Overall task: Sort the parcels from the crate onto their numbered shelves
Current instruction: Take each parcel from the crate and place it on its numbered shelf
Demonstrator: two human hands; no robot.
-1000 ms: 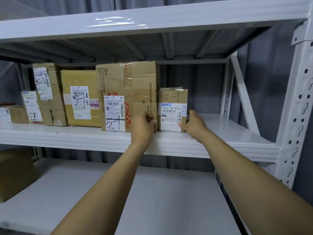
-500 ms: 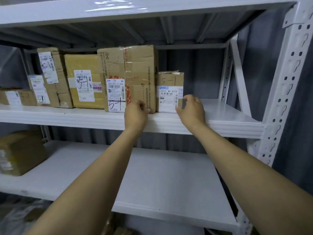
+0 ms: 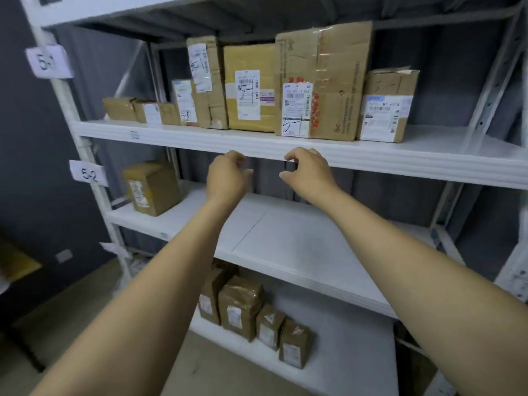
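Head view: the left grip [image 3: 227,175] and the right grip [image 3: 310,174] hang side by side at the centre of the frame, in front of and just below the front edge of the upper shelf [image 3: 177,138]. Neither touches a parcel. Each has its fingers loosely curled, with thumb and fingertips apart, and holds nothing.

A row of parcels stands along the upper shelf, across the upper half of the frame. At the right end is the small parcel [image 3: 387,105], white label facing out. Just beside it on the left is the tall taped box [image 3: 337,81], with "5-1" handwritten on its label. Farther left come a yellowish box [image 3: 250,87], a narrow box [image 3: 207,81] and some low flat parcels [image 3: 143,110].

A 5-1 tag [image 3: 47,61] sits on the post at upper left, with a 5-2 tag [image 3: 88,174] below it. One brown parcel [image 3: 151,188] stands at the left end of the middle shelf [image 3: 300,238]. Several bottom-shelf parcels [image 3: 251,310] stand at lower centre.
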